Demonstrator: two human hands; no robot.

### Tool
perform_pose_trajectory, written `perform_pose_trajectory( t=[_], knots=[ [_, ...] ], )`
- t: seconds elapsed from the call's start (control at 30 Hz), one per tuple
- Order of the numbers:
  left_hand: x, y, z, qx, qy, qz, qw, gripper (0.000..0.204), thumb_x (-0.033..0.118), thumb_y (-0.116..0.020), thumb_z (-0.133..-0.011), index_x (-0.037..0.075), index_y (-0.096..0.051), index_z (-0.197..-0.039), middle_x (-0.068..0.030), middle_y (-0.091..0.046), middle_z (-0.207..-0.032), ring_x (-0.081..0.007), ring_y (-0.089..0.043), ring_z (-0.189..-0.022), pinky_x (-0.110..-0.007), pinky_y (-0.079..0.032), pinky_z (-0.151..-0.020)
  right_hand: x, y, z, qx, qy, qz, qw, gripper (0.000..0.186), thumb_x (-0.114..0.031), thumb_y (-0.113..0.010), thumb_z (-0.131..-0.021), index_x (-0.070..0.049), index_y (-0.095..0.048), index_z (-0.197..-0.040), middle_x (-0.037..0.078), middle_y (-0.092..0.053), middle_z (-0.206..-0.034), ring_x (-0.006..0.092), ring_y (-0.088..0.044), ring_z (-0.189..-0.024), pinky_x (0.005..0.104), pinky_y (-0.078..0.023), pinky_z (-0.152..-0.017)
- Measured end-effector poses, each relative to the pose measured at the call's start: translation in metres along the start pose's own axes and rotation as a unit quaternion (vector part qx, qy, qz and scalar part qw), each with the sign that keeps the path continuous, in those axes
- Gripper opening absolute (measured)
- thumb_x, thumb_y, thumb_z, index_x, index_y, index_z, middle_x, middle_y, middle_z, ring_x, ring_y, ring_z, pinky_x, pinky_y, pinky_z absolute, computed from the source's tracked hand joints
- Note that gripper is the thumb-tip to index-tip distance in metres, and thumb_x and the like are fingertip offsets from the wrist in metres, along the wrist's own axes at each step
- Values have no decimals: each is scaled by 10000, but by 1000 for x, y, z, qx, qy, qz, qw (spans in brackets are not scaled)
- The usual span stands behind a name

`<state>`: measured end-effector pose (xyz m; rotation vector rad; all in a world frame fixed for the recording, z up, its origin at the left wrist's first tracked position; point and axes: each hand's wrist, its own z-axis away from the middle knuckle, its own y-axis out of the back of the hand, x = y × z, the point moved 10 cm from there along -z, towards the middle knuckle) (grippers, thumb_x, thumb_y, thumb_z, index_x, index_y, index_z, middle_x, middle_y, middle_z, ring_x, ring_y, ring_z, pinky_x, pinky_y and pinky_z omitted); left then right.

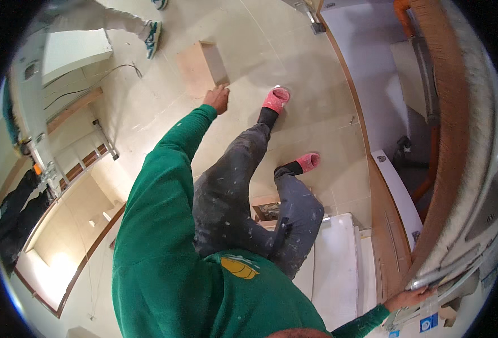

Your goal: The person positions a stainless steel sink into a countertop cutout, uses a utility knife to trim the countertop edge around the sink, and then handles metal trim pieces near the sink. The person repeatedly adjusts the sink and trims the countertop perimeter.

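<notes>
My left hand [217,99] is stretched forward at the end of a green sleeve, its fingers curled at the near corner of a light wooden box [195,70]. The box has a pale front and a darker narrow side. How far my fingers wrap round it is hard to see. Off to the lower right, my right hand [409,299] lies against the silvery edge [429,279] of a long fitting. Its fingers are stretched out along that edge, with their tips partly hidden.
Pale tiles [249,50] cover the floor under my pink clogs [276,100]. Another person's sneaker [153,39] stands at the far left, near a white box [74,53] and a black cable [111,69]. A metal ladder [85,155] lies left; a wooden cabinet [388,231] stands right.
</notes>
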<state>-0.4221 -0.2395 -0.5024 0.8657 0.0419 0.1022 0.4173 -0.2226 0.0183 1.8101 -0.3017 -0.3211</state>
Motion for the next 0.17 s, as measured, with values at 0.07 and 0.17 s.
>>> perform_pose_trajectory(
  t=[0.07, 0.17],
  knots=[
    [-8, -45, -25, -16, -17, -62, 998, 240, 157, -644, -922, 73, -635, -1146, -165, -626, -1224, -365, -679, -1080, -538, -554, -847, 16, 6, 1, 9, 8, 38, 999, 614, -418, -390, -1129, -10, -396, -1587, 194, -431, -1614, 358, -453, -1447, 480, -367, -1217],
    [-47, -108, -55, -60, 35, -116, 991, 342, 159, -603, -935, 91, -614, -1270, -161, -584, -1362, -347, -684, -1101, -541, -546, -892, 7, -8, 16, 14, -97, -87, 991, 590, -391, -418, -1137, -29, -378, -1601, 191, -444, -1602, 364, -488, -1416, 457, -407, -1204]
  ],
)
